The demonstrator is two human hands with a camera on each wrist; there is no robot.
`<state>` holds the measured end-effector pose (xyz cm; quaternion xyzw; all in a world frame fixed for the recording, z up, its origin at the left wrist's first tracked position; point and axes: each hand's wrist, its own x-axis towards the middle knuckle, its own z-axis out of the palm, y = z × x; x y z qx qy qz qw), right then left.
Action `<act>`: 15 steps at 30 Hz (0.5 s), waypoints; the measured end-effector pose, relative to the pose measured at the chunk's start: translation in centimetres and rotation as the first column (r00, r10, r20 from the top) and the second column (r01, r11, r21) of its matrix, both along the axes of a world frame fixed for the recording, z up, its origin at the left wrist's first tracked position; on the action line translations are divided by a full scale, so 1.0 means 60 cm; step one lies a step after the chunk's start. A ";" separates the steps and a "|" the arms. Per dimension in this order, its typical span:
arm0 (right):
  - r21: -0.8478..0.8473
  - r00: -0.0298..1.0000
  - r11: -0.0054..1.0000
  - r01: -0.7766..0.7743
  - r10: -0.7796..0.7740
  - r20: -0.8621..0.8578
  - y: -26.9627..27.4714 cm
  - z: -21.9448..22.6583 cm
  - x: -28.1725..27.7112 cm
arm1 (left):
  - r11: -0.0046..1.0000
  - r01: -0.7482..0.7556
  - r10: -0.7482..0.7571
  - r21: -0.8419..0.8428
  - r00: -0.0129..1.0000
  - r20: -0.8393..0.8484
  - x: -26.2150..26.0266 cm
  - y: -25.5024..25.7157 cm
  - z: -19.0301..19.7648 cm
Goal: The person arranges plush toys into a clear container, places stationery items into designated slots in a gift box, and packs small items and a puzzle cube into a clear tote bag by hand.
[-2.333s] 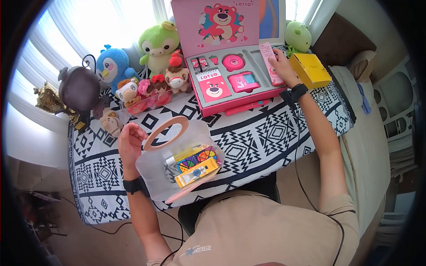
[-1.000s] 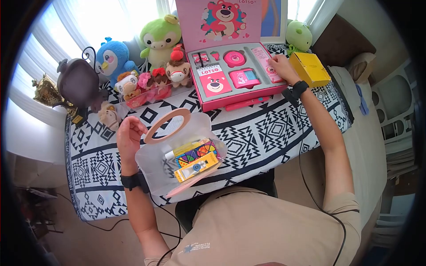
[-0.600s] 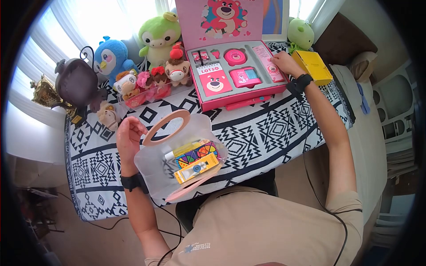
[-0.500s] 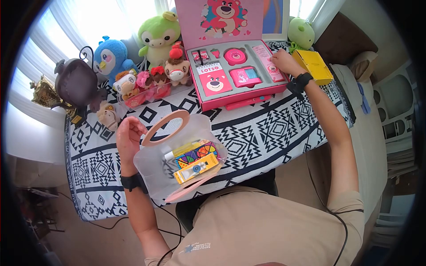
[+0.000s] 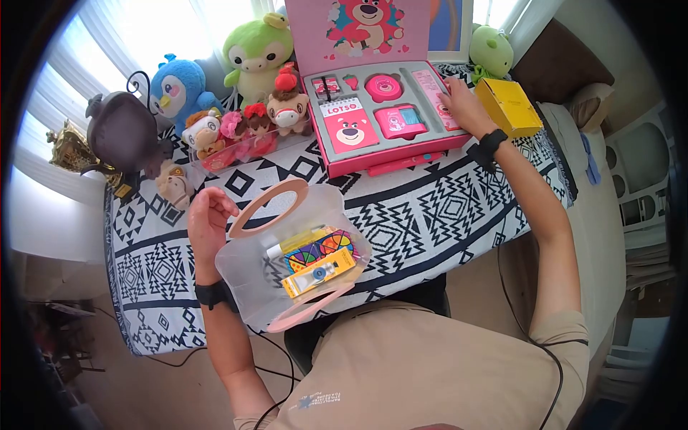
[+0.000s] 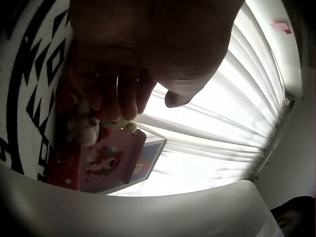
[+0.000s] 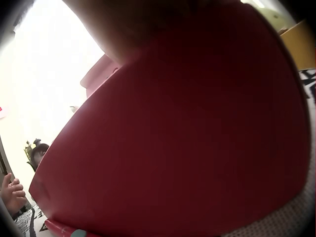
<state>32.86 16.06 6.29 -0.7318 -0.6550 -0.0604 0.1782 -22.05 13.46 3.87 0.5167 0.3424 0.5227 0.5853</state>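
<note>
My right hand (image 5: pixel 467 107) is at the right edge of a slim pink carton (image 5: pixel 432 89), which lies in the right-hand slot of the pink Lotso gift box (image 5: pixel 337 168). Its fingertips overlap the carton; I cannot tell whether they grip it. In the right wrist view the red box side (image 7: pixel 187 133) hides most of that hand. My left hand (image 5: pixel 209 223), fingers loosely bent and holding nothing, is beside the clear bag (image 5: pixel 251 287) with peach handles. Inside the bag are a yellow paint-tube box (image 5: pixel 319 274), a colourful patterned pack (image 5: pixel 319 251) and a white-capped yellow tube (image 5: pixel 297 244).
A pink pen (image 5: pixel 407 164) lies before the gift box, and a yellow box (image 5: pixel 509 107) stands to its right. Plush toys, including a blue penguin (image 5: pixel 179 93) and a green one (image 5: pixel 258 57), line the back. A dark figure (image 5: pixel 122 132) stands at left. Cables run from both wrists.
The slim pink carton, held tilted by my right hand earlier, went down into its slot. The fingers drew back to its right edge, then moved over it again. My left hand stayed beside the bag.
</note>
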 end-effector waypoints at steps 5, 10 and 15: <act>-0.156 0.996 0.985 -0.069 0.078 0.049 0.004 0.002 -0.002 | 0.999 -0.004 0.005 -0.043 1.000 0.016 0.001 -0.002 0.003; 0.016 0.960 0.973 -0.229 0.228 -0.162 0.031 -0.059 0.056 | 0.997 -0.008 0.014 0.075 0.997 -0.075 -0.005 0.000 0.000; 0.263 0.972 0.942 -0.210 0.229 -0.044 -0.025 0.035 -0.002 | 1.000 -0.004 0.004 0.029 1.000 -0.012 -0.006 0.002 -0.002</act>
